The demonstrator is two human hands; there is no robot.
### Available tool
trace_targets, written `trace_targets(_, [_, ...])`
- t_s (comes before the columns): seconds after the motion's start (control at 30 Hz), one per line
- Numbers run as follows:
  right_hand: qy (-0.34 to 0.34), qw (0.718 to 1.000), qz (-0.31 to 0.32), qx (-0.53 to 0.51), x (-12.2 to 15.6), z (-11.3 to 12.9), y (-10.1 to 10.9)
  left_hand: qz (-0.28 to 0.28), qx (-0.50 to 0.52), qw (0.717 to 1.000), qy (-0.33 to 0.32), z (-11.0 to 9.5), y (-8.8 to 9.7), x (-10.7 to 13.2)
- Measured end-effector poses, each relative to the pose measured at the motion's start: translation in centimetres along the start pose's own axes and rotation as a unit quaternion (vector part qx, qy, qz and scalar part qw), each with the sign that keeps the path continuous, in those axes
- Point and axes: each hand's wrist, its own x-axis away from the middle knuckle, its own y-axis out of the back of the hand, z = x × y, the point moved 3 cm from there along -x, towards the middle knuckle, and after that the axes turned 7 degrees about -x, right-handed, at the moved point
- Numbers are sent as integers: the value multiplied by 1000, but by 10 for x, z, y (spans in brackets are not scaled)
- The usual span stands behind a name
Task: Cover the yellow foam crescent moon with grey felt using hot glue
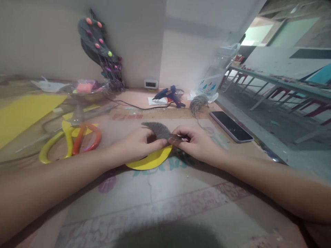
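My left hand [141, 141] grips a curved yellow piece [152, 161], flat like card or foam, with its thumb on top. A fuzzy grey covering, like wound yarn [158, 130], lies over the piece's upper part. At the right end of the grey part, my right hand [192, 141] pinches the grey strand between thumb and fingers. Something small with a pinkish spot shows at those fingertips, too blurred to name. A grey strand runs back from near my right hand to a ball of grey yarn [199, 103].
Scissors with yellow and orange handles [69, 141] lie left, near yellow sheets [28, 113]. A blue glue gun [169, 94] and small digital clock [151, 84] stand behind. A phone [231, 126] lies by the right edge. A grey crescent decoration [94, 39] leans on the wall.
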Motion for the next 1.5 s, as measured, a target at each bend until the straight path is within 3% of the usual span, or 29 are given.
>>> trace_targets(0.23, [-21, 996, 13, -86, -1, -2, 3, 13, 33, 999, 13, 4, 1, 1])
trace_targets(0.5, [-28, 995, 5, -93, 0, -7, 0, 12, 90, 996, 15, 6, -2, 0])
trace_targets(0.63, [20, 998, 5, -56, 1, -1, 2, 3, 49, 997, 52, 9, -1, 1])
trace_targets(0.8, [-49, 998, 14, -36, 2, -4, 1, -3, 26, 999, 27, 3, 1, 1])
trace_targets(0.93, [-18, 999, 11, -36, 3, -3, 0, 5, 18, 999, 38, 2, 1, 2])
trace_targets(1.27, [-40, 989, 51, -133, 3, -1, 0, 17, 1, 995, 100, 8, 2, 2])
trace_targets(1.5, [-64, 985, 56, -149, 2, -2, -2, -1, 16, 998, 68, 6, 2, 3])
